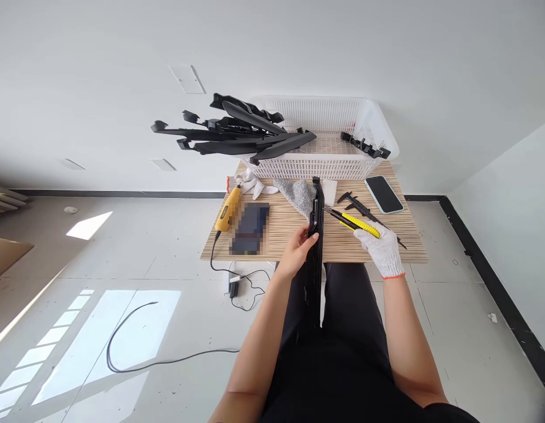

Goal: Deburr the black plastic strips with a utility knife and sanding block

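Left grip (pixel 296 251) holds black strip (pixel 315 276) near mid-length (probably light, stiff, slick; best held there); gloved right grip (pixel 382 249) clasps yellow cutter (pixel 361 225).

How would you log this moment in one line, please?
left hand: bare, holding black part | right hand: gloved, holding yellow-black hand tool | table: white basket, gray cloth, black caliper, phone

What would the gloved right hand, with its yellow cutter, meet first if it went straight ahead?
Probably the long black part in the left hand: the cutter in the right hand points toward it. Depth is unclear, so they may already touch.
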`<state>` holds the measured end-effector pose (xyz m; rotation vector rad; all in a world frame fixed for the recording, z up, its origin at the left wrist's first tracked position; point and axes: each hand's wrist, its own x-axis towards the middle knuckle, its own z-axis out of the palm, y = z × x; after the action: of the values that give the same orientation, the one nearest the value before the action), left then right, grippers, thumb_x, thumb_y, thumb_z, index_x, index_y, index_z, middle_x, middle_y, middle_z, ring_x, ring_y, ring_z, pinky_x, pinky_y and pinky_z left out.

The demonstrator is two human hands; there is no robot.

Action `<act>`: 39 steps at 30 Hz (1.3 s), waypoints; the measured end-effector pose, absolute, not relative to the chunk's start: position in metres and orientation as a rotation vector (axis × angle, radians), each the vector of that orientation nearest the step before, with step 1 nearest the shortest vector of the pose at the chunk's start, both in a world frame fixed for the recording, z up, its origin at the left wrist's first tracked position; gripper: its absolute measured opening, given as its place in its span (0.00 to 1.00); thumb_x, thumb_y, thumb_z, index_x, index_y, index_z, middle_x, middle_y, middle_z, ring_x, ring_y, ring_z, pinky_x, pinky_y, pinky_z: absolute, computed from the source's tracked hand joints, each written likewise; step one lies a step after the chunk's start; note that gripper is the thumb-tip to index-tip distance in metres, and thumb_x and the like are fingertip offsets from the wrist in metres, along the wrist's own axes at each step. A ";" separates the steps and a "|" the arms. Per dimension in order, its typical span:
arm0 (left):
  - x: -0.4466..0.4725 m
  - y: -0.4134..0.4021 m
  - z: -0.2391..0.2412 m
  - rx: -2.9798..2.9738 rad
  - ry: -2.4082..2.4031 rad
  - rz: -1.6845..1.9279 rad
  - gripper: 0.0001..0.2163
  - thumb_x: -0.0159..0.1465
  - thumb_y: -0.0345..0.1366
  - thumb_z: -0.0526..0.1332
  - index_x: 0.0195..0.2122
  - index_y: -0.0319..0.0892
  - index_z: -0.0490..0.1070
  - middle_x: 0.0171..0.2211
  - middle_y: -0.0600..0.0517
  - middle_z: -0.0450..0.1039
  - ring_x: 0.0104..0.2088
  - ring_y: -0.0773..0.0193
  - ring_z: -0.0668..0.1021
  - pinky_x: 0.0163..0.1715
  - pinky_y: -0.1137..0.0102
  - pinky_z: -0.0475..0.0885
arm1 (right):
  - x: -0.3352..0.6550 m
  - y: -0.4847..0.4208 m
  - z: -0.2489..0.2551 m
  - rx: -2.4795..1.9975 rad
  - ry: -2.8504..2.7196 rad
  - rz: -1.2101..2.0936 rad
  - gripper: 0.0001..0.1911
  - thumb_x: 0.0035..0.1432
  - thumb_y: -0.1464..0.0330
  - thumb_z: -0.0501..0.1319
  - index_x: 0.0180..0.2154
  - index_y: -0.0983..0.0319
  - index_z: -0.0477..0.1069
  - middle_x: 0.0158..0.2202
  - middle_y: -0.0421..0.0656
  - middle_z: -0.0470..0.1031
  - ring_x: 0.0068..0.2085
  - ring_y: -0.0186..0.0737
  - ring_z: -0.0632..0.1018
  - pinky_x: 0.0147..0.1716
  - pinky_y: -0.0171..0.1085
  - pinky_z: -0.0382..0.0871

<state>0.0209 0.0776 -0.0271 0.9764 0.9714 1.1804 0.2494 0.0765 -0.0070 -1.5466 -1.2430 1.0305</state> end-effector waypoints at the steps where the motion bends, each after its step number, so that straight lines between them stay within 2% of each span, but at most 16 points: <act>1: 0.021 0.078 -0.028 0.979 0.963 1.184 0.16 0.61 0.45 0.68 0.47 0.44 0.74 0.50 0.50 0.77 0.53 0.57 0.75 0.56 0.65 0.67 | 0.249 0.076 -0.006 -1.552 -1.249 1.042 0.25 0.48 0.54 0.71 0.44 0.62 0.81 0.25 0.39 0.73 0.25 0.33 0.68 0.25 0.35 0.66; 4: 0.020 0.078 -0.031 0.982 0.964 1.185 0.16 0.61 0.45 0.67 0.48 0.44 0.74 0.50 0.50 0.77 0.52 0.57 0.75 0.55 0.65 0.67 | 0.249 0.076 -0.004 -1.568 -1.344 1.077 0.25 0.45 0.55 0.74 0.43 0.62 0.81 0.26 0.40 0.75 0.26 0.34 0.70 0.27 0.36 0.67; 8: 0.020 0.078 -0.033 0.968 0.955 1.172 0.17 0.61 0.45 0.67 0.49 0.44 0.73 0.52 0.49 0.77 0.54 0.56 0.75 0.56 0.64 0.67 | 0.248 0.076 -0.005 -1.590 -1.250 1.000 0.25 0.48 0.54 0.71 0.45 0.62 0.81 0.25 0.39 0.74 0.25 0.34 0.69 0.26 0.36 0.67; 11: 0.020 0.078 -0.031 0.991 0.970 1.185 0.17 0.61 0.44 0.67 0.49 0.44 0.74 0.51 0.49 0.77 0.55 0.56 0.75 0.58 0.64 0.65 | 0.249 0.076 -0.007 -1.560 -1.303 1.086 0.27 0.44 0.55 0.74 0.44 0.63 0.81 0.27 0.41 0.75 0.26 0.35 0.70 0.26 0.36 0.68; 15: 0.020 0.078 -0.031 0.959 0.942 1.179 0.17 0.61 0.45 0.67 0.49 0.44 0.74 0.52 0.49 0.77 0.56 0.55 0.74 0.58 0.64 0.65 | 0.249 0.076 -0.008 -1.567 -1.233 1.013 0.25 0.48 0.55 0.71 0.45 0.63 0.80 0.24 0.39 0.73 0.24 0.34 0.69 0.25 0.36 0.66; 19: 0.019 0.078 -0.034 0.921 0.966 1.155 0.18 0.60 0.45 0.67 0.50 0.44 0.74 0.51 0.49 0.78 0.55 0.55 0.75 0.56 0.64 0.67 | 0.249 0.076 -0.008 -1.565 -1.319 1.042 0.25 0.46 0.55 0.72 0.43 0.63 0.81 0.25 0.40 0.74 0.25 0.34 0.69 0.25 0.36 0.67; 23: 0.018 0.079 -0.037 0.900 0.934 1.145 0.18 0.61 0.46 0.66 0.50 0.44 0.73 0.46 0.49 0.80 0.51 0.56 0.78 0.53 0.64 0.69 | 0.248 0.076 -0.006 -1.576 -1.240 0.987 0.24 0.49 0.54 0.70 0.43 0.62 0.81 0.23 0.38 0.71 0.24 0.34 0.68 0.24 0.35 0.66; 27: 0.018 0.079 -0.036 0.881 0.922 1.158 0.17 0.62 0.46 0.66 0.49 0.44 0.72 0.44 0.50 0.80 0.49 0.57 0.79 0.51 0.65 0.70 | 0.249 0.075 -0.006 -1.576 -1.333 1.038 0.24 0.46 0.55 0.72 0.43 0.62 0.81 0.26 0.40 0.75 0.25 0.34 0.69 0.25 0.36 0.67; 31: 0.018 0.078 -0.034 0.869 0.939 1.120 0.18 0.62 0.47 0.65 0.50 0.44 0.71 0.43 0.49 0.80 0.48 0.56 0.79 0.47 0.65 0.71 | 0.250 0.076 -0.006 -1.566 -1.245 1.039 0.23 0.50 0.55 0.69 0.44 0.62 0.80 0.23 0.38 0.71 0.23 0.33 0.67 0.23 0.35 0.64; 34: 0.017 0.078 -0.032 0.910 0.955 1.122 0.18 0.62 0.47 0.65 0.50 0.45 0.72 0.44 0.50 0.80 0.48 0.57 0.79 0.49 0.65 0.70 | 0.250 0.076 -0.007 -1.567 -1.311 1.070 0.25 0.47 0.55 0.72 0.43 0.63 0.81 0.24 0.39 0.73 0.24 0.34 0.68 0.24 0.36 0.66; 39: 0.016 0.077 -0.029 0.920 0.931 1.083 0.17 0.63 0.45 0.64 0.50 0.45 0.72 0.43 0.50 0.81 0.48 0.57 0.79 0.51 0.64 0.70 | 0.250 0.077 -0.008 -1.577 -1.247 1.004 0.25 0.48 0.55 0.71 0.44 0.64 0.81 0.22 0.39 0.72 0.23 0.34 0.68 0.23 0.36 0.65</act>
<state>0.0160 0.0769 -0.0291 0.9199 0.9307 1.0833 0.2504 0.0768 -0.0078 -1.5769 -1.2473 1.0041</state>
